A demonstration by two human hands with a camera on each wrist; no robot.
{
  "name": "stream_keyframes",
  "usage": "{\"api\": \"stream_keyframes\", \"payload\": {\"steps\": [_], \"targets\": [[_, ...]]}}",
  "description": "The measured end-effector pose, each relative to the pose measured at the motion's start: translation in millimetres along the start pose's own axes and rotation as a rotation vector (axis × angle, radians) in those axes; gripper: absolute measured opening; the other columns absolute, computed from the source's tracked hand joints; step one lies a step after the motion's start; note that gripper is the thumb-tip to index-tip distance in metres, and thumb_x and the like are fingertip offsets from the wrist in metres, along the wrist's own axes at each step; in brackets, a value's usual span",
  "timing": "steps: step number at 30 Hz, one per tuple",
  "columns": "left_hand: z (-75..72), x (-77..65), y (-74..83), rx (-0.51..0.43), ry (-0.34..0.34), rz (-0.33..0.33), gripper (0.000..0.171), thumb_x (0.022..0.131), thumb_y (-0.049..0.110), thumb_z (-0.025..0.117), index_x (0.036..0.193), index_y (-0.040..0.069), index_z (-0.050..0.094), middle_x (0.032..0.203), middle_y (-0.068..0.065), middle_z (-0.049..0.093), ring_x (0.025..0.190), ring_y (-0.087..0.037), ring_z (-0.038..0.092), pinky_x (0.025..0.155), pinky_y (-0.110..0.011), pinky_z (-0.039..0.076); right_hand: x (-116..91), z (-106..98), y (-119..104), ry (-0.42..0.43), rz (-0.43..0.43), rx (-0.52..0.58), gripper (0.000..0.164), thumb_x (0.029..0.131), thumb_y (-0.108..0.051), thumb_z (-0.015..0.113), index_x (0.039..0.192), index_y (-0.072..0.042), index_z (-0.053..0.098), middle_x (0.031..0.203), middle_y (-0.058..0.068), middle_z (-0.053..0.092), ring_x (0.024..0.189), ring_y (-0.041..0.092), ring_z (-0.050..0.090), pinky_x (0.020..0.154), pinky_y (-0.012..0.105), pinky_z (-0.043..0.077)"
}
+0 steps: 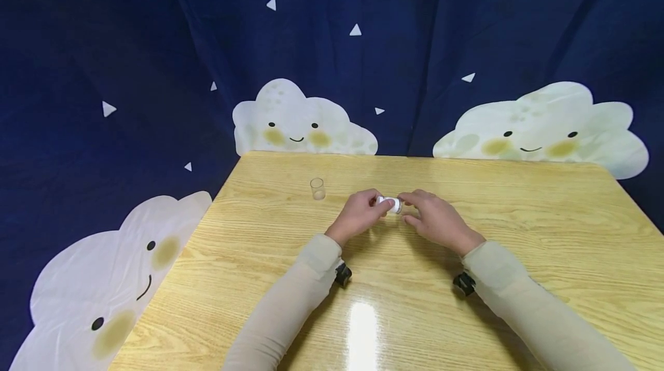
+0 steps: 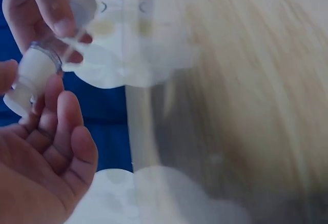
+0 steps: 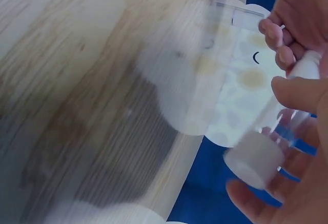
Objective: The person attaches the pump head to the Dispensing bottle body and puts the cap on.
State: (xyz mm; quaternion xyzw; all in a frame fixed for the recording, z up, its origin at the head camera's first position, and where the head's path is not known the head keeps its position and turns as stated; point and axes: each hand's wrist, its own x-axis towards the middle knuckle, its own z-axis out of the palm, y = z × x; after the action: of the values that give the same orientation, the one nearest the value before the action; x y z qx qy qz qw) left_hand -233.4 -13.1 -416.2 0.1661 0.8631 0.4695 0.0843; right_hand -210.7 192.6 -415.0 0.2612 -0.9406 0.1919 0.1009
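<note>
A small white bottle (image 1: 394, 205) lies nearly level between the two hands, above the table. My left hand (image 1: 360, 212) grips it, thumb over its side. In the left wrist view, the bottle (image 2: 37, 73) has a clear-looking rim facing the other hand. My right hand (image 1: 438, 218) is bent around that end, fingertips close to the rim. A blurred white cap-like cylinder (image 3: 254, 160) lies against the right hand's fingers (image 3: 287, 183). I cannot tell exactly how those fingers hold it. A pale thin streak runs between it and the bottle in the left wrist view.
A clear glass (image 1: 318, 188) stands upright left of the hands, farther back on the wooden table (image 1: 519, 209). Dark blue fabric (image 1: 404, 71) with white clouds hangs behind the back edge and along the left side. A dark camera is strapped at each wrist.
</note>
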Motion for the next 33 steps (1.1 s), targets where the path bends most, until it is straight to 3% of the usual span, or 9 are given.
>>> {"api": "stream_keyframes", "payload": {"steps": [6, 13, 17, 20, 23, 28, 33], "targets": [[2.8, -0.2, 11.1, 0.025, 0.083, -0.037, 0.033, 0.098, 0.045, 0.056, 0.089, 0.015, 0.065, 0.078, 0.001, 0.066, 0.060, -0.011, 0.050, 0.055, -0.024, 0.040, 3, 3, -3, 0.110, -0.034, -0.035, 0.048, 0.082, -0.020, 0.081, 0.125, -0.004, 0.065, 0.110, 0.014, 0.069, 0.097, 0.033, 0.064, 0.082, 0.048, 0.055], [2.7, -2.5, 21.7, 0.029, 0.086, -0.057, 0.036, 0.098, 0.048, 0.056, 0.092, 0.014, 0.065, 0.079, 0.000, 0.065, 0.061, -0.012, 0.050, 0.055, -0.024, 0.040, 5, -1, -8, 0.091, 0.000, 0.009, 0.039, 0.086, -0.022, 0.078, 0.121, -0.008, 0.068, 0.105, 0.008, 0.072, 0.093, 0.026, 0.067, 0.078, 0.043, 0.056], [-0.1, -6.9, 24.5, -0.006, 0.082, -0.055, 0.041, 0.099, 0.056, 0.050, 0.107, 0.019, 0.065, 0.096, 0.001, 0.066, 0.079, -0.014, 0.058, 0.066, -0.027, 0.046, 6, -5, -7, 0.087, 0.013, 0.028, 0.033, 0.085, -0.020, 0.079, 0.116, -0.010, 0.071, 0.100, 0.007, 0.074, 0.087, 0.023, 0.066, 0.074, 0.042, 0.055], [-5.2, -12.3, 24.1, -0.050, 0.107, -0.028, 0.042, 0.101, 0.053, 0.047, 0.121, 0.020, 0.061, 0.116, 0.000, 0.065, 0.101, -0.018, 0.063, 0.078, -0.033, 0.053, 5, -6, -6, 0.083, 0.019, 0.038, 0.028, 0.086, -0.020, 0.078, 0.111, -0.011, 0.072, 0.097, 0.005, 0.074, 0.085, 0.022, 0.064, 0.074, 0.042, 0.054], [-11.8, -18.3, 19.9, -0.055, 0.149, 0.034, 0.038, 0.102, 0.041, 0.052, 0.129, 0.016, 0.059, 0.127, -0.004, 0.064, 0.114, -0.023, 0.062, 0.091, -0.039, 0.053, 4, -6, -5, 0.089, 0.031, 0.048, 0.027, 0.088, -0.022, 0.076, 0.112, -0.011, 0.071, 0.098, 0.006, 0.073, 0.085, 0.023, 0.064, 0.074, 0.041, 0.052], [-21.1, -27.9, 8.3, 0.014, 0.187, 0.134, 0.040, 0.097, 0.026, 0.061, 0.134, 0.011, 0.057, 0.135, -0.008, 0.061, 0.121, -0.029, 0.059, 0.102, -0.047, 0.048, 3, -9, -4, 0.127, 0.062, 0.051, 0.033, 0.088, -0.025, 0.075, 0.117, -0.009, 0.069, 0.100, 0.008, 0.070, 0.088, 0.027, 0.062, 0.076, 0.043, 0.051], [-26.6, -33.8, 0.3, 0.023, 0.189, 0.144, 0.042, 0.097, 0.022, 0.062, 0.136, 0.010, 0.055, 0.138, -0.011, 0.059, 0.123, -0.032, 0.057, 0.103, -0.050, 0.047, 5, -14, -2, 0.179, 0.099, 0.072, 0.033, 0.086, -0.025, 0.077, 0.113, -0.007, 0.070, 0.096, 0.009, 0.069, 0.084, 0.026, 0.059, 0.073, 0.039, 0.048]]}}
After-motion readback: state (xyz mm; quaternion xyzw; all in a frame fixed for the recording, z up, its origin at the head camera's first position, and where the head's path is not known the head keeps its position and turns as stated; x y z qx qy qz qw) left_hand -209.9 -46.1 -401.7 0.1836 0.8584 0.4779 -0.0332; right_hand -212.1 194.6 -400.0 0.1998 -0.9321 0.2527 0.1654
